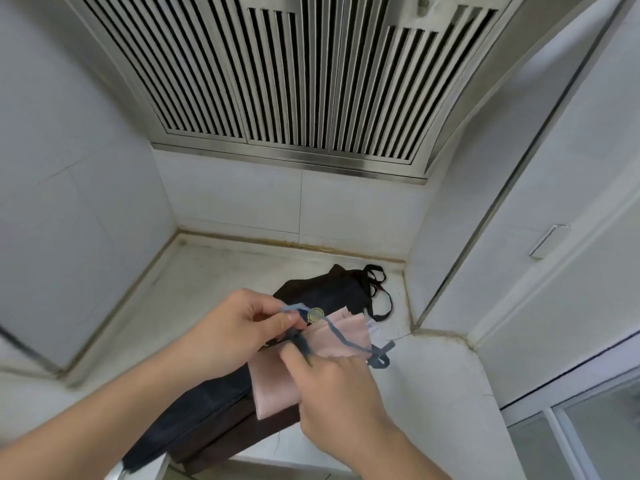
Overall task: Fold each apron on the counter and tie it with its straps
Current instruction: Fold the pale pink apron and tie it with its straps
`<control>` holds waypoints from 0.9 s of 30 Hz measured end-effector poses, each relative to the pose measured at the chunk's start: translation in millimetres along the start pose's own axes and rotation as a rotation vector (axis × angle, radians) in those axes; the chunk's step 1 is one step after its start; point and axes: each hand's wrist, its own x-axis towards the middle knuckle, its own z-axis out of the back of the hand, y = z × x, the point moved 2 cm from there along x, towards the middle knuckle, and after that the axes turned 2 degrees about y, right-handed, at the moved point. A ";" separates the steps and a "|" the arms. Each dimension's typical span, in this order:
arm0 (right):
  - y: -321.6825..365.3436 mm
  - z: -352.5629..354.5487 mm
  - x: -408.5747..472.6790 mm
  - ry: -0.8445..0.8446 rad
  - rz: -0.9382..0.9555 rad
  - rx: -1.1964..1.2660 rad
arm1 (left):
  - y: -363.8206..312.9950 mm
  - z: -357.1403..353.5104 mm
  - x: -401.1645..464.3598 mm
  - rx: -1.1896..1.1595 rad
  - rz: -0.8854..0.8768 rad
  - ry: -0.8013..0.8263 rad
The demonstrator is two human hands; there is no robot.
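Observation:
A folded pink apron [273,389] lies on the white counter [214,271], on top of dark aprons. Its blue-grey strap [346,337] loops over the fold and ends in a loose knot at the right. My left hand [242,327] pinches one part of the strap above the pink fold. My right hand [332,396] pinches the strap where it crosses, right beside the left fingers, and rests on the pink apron. A dark brown apron [329,289] with black straps [379,292] lies behind, and a navy apron [194,410] hangs over the counter's front edge.
A slatted steel range hood [294,81] hangs over the back of the counter. White tiled walls close in the left and back. A white cabinet door with a metal handle [549,240] stands at the right. The counter's front edge runs beneath my forearms.

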 end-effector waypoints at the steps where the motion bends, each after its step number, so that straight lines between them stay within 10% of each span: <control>1: 4.6 -12.7 11.3 0.051 -0.009 -0.027 | 11.7 2.5 1.2 0.023 0.016 -0.005; 17: 90.9 -292.0 185.7 0.664 -0.015 0.262 | 321.1 64.5 78.0 0.192 0.419 0.075; 27: 17.3 -261.6 222.0 0.705 -0.470 0.903 | 357.6 54.9 94.1 0.201 0.413 0.379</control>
